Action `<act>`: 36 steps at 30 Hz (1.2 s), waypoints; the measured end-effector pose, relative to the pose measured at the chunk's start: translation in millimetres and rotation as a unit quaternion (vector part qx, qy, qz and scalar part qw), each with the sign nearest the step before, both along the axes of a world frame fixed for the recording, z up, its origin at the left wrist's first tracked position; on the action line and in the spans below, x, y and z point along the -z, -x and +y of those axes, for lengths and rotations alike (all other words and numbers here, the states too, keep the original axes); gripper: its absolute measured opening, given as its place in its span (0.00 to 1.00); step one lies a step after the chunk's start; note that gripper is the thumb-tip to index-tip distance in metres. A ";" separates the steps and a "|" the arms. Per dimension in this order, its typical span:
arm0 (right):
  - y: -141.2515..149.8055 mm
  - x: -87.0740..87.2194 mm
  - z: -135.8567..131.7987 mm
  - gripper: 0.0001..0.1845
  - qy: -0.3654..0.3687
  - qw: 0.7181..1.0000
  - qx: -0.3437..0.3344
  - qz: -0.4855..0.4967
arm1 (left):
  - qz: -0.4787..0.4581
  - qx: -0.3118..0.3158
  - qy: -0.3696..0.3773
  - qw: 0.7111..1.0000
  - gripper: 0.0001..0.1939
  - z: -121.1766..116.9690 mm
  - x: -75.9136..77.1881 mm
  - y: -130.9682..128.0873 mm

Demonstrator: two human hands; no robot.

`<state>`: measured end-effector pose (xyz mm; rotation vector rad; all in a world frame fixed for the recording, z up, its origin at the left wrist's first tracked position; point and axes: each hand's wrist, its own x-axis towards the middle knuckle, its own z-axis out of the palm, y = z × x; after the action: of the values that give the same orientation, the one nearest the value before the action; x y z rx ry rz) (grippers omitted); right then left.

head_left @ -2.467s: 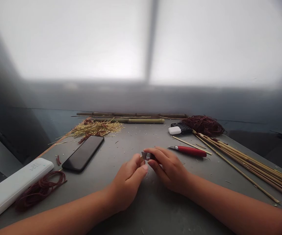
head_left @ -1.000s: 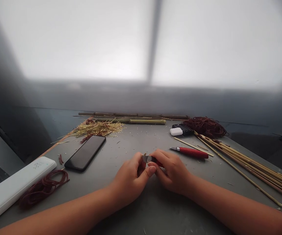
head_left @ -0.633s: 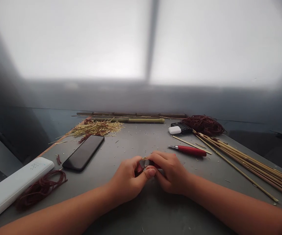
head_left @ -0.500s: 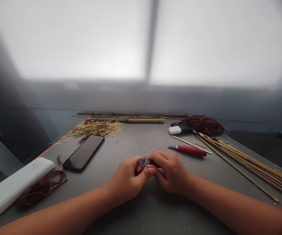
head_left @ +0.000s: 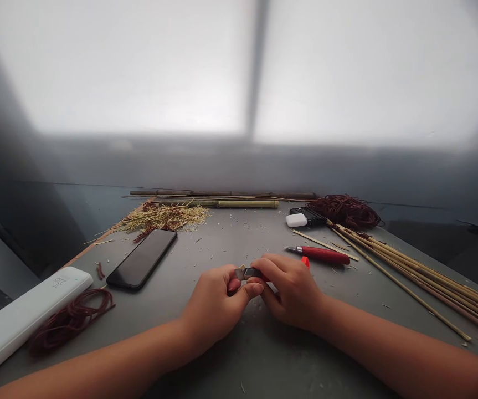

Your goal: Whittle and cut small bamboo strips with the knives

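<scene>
My right hand (head_left: 291,285) is closed round a cutter knife (head_left: 252,272) with a short metal blade, a dark front part and a red end that sticks out behind the fingers. The blade points left, toward my left hand (head_left: 217,296), which is closed in a pinch around a small pale piece (head_left: 242,268), perhaps bamboo, mostly hidden by fingers and blade. My left thumb reaches across to the knife's front and the right fingertips. Just beyond my right hand, a red-handled carving knife (head_left: 324,255) lies on the grey table (head_left: 205,360).
A phone (head_left: 143,259), a white power bank (head_left: 31,321) and coiled brown cord (head_left: 75,321) lie left. Behind are straw-like shavings (head_left: 180,216) and bamboo poles (head_left: 249,204). Bamboo sticks (head_left: 413,271), a cord bundle (head_left: 347,210) and a white earbud case (head_left: 296,220) lie right.
The knife in my right hand has tilted and turned a little, and more of its red end shows behind the fingers. My left hand has shifted slightly left; the table things stay put.
</scene>
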<state>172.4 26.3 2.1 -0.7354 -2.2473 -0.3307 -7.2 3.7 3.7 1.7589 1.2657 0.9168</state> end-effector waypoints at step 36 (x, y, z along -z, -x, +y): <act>0.1 -3.1 -3.2 0.05 0.097 0.993 -0.070 0.019 | -0.120 0.162 0.081 0.976 0.33 9.7 -6.1 5.6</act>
<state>172.3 23.0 5.3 -0.6721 -2.3015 -0.0300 -12.9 13.4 9.9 1.6097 0.8445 0.7843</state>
